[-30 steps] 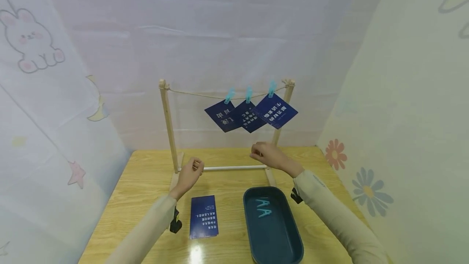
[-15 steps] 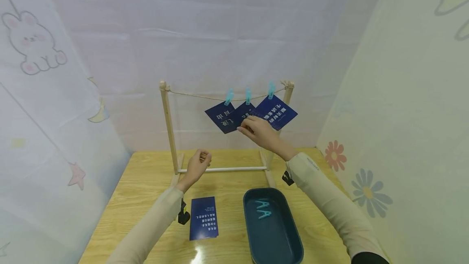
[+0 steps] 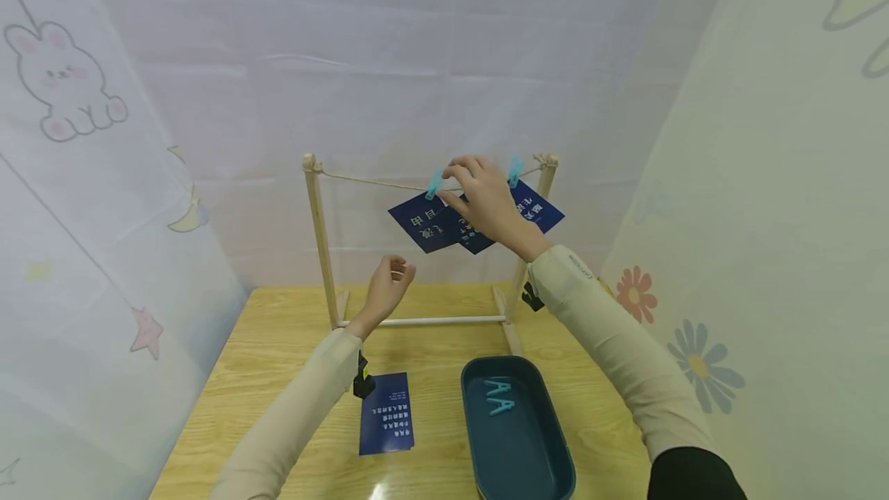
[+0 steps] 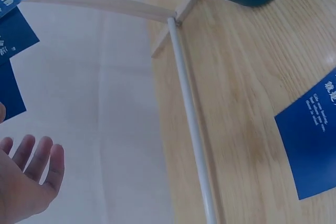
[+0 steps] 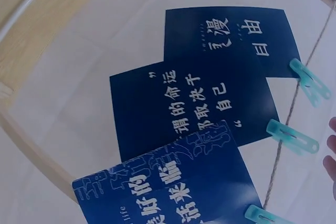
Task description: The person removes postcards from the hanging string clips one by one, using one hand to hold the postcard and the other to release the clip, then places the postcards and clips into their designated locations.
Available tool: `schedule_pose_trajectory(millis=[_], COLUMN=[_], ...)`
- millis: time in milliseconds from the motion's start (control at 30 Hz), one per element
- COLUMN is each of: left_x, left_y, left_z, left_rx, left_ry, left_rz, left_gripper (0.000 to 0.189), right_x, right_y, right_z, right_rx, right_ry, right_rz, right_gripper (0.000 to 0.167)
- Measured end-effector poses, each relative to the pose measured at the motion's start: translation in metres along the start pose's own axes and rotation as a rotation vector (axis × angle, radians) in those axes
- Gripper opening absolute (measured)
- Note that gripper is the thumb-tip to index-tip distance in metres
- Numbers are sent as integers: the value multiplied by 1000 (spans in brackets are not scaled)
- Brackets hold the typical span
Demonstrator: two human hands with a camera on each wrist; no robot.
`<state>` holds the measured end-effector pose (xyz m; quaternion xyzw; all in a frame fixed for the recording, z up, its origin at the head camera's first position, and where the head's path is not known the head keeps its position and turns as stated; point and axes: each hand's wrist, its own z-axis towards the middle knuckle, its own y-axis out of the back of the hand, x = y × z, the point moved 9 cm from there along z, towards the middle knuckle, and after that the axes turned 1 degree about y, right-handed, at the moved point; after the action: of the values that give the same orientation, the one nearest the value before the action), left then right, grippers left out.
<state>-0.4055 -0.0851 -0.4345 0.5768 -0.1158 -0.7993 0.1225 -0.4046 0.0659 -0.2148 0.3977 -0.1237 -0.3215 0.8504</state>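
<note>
My right hand [image 3: 482, 195], fingers loosely bent and apart, is raised before the rope [image 3: 368, 179]. Nothing shows in its grasp; it hides the middle clothespin in the head view. In the right wrist view that clothespin [image 5: 293, 136] pins the middle blue card [image 5: 142, 108], with my fingertips at the right edge, apart from it. Left of it hangs a blue card [image 3: 420, 222] under another clothespin [image 3: 434, 184]; to the right, a third card [image 3: 545, 211] hangs from a clothespin [image 3: 515, 171]. My left hand [image 3: 387, 288] hovers below the cards, fingers relaxed, holding nothing.
A wooden frame [image 3: 319, 245] with a white crossbar [image 3: 444, 320] carries the rope. Blue cards [image 3: 386, 415] lie stacked on the table [image 3: 278, 376]. To their right sits a dark teal tray [image 3: 517, 454] with two clothespins [image 3: 500, 406] inside. Printed cloth walls surround the table.
My right hand has risen from below the hanging cards to the rope's height. The left hand has moved up and to the right, toward the cards.
</note>
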Motion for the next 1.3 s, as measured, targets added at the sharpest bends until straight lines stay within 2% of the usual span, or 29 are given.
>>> schedule_pose_trajectory(millis=[100,233,333,633,800,967,1300], left_x=[-2,-5,-8,-11,-11,-18,-30], left_y=[-4,-8,-12,-21,-25,-31,-35], left_z=[5,8,9,8,9,12,12], left_rx=[3,-1,11,28,31,52,45], left_ry=[37,73,100,92,87,53,-20], left_rz=[-11,-30,-47,-53,-53,-80,-176], left_gripper=[38,40,40,40,44,49,32], right_x=[-9,-19,-23,-24,-23,-21,-17], right_y=[-5,-17,-24,-28,-30,-29,-30], right_z=[9,14,15,16,17,18,19], right_rx=[79,249,326,292,285,284,303], right_ry=[-59,-146,-176,-144,-135,-133,-130], right_rz=[-32,-88,-112,-124,-125,-121,-136], right_gripper=[42,55,56,38,35,33,34])
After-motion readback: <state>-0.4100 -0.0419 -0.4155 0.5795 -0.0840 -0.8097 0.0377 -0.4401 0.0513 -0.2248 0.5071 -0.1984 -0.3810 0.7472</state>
